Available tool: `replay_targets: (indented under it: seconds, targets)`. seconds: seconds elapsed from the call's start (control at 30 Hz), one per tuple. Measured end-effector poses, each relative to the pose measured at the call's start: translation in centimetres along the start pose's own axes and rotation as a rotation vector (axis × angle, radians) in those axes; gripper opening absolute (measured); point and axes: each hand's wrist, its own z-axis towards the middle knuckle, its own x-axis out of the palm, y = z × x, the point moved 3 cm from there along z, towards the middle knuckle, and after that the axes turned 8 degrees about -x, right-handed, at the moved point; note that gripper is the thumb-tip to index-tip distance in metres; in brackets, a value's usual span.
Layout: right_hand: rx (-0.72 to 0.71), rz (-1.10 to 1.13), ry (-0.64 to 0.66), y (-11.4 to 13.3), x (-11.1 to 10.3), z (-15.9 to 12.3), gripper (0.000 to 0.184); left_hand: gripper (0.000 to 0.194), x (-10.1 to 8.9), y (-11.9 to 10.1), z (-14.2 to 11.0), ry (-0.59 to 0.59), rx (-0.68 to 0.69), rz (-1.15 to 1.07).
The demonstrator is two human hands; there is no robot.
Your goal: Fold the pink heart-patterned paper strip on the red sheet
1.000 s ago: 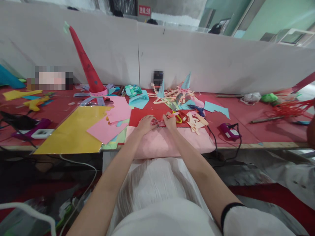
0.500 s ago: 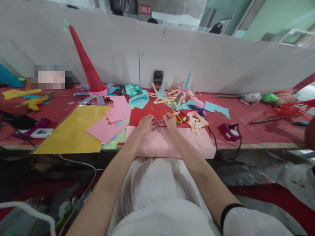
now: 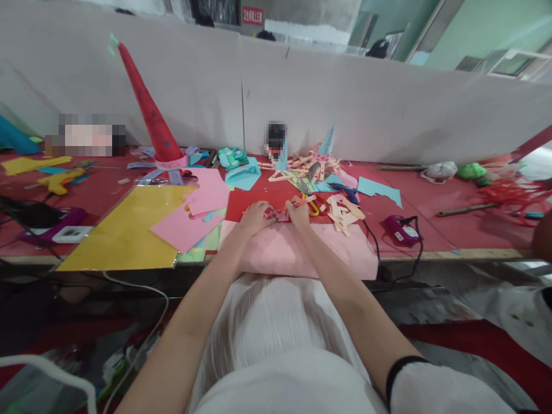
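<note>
While both forearms reach forward over the pink padded cloth [image 3: 302, 253], the two hands work close together at the front of the red sheet [image 3: 242, 201]. A small pink strip [image 3: 282, 217] lies on that sheet, showing in the gap between them. The left hand [image 3: 257, 217] rests palm down at the strip's left end, fingers bent and slightly parted — whether they pinch it or only press, I cannot tell. The right hand [image 3: 298, 214] has its fingers curled closed around a slim pinkish-orange pen [image 3: 306, 200], which slants up to the right; its tip is too small to make out.

Just right of that hand are yellow-handled scissors [image 3: 316, 207] and a loose pile of pale paper strips [image 3: 345, 214]. Farther right, a purple socket block [image 3: 402, 231] sits near the table edge. To the left, cut pink sheets [image 3: 183, 230] overlap a large yellow sheet [image 3: 125, 233], and behind them a tall red cone [image 3: 150, 118] stands tilted, a pink band [image 3: 173, 163] around its base.
</note>
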Motion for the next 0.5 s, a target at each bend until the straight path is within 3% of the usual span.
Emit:
replay_targets:
  seconds: [0.5]
  targets:
    - [-0.013, -0.045, 0.028, 0.31, -0.07, -0.06, 0.023, 0.028, 0.05, -0.13, 0.04, 0.004, -0.016, -0.013]
